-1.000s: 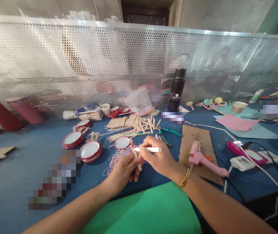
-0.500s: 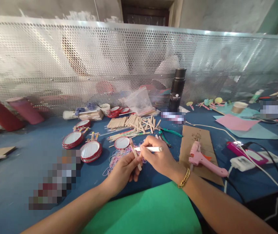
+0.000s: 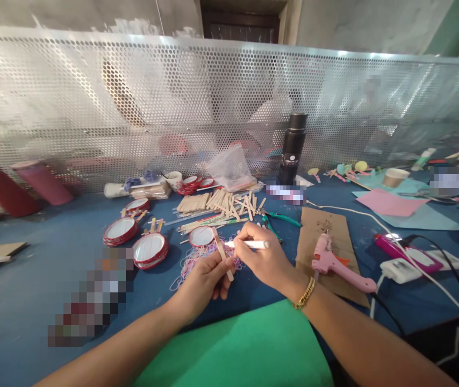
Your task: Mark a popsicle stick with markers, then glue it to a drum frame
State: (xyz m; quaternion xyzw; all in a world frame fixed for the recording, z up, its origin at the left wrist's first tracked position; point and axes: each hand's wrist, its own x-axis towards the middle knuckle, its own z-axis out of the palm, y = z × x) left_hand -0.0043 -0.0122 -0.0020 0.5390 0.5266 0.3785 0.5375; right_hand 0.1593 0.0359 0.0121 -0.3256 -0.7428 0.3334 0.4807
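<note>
My left hand point(image 3: 209, 274) is closed on a wooden craft stick point(image 3: 220, 248), which slants upward between thumb and fingers. In my right hand point(image 3: 259, 255) is a white marker pen point(image 3: 256, 244), gripped near its front end, with its tip pointing left beside the stick. Whether tip and stick touch, I cannot tell. Beneath and behind my hands lies a tangle of pastel-coloured string point(image 3: 189, 266). Just beyond it is a small round red-rimmed drum point(image 3: 201, 236). Loose craft sticks point(image 3: 225, 203) are heaped farther back.
A pink glue gun point(image 3: 328, 260) lies on cardboard point(image 3: 308, 247) to my right, near a power strip point(image 3: 409, 252) and cords. Green-handled pliers point(image 3: 284, 219) and a black bottle point(image 3: 293, 150) stand or lie behind. More red-rimmed drums point(image 3: 150, 249) are at left. A perforated metal screen point(image 3: 152, 102) closes the back.
The pen has shifted slightly to the right, its tip drawing back from over the stick. My left hand and the stick stay almost still.
</note>
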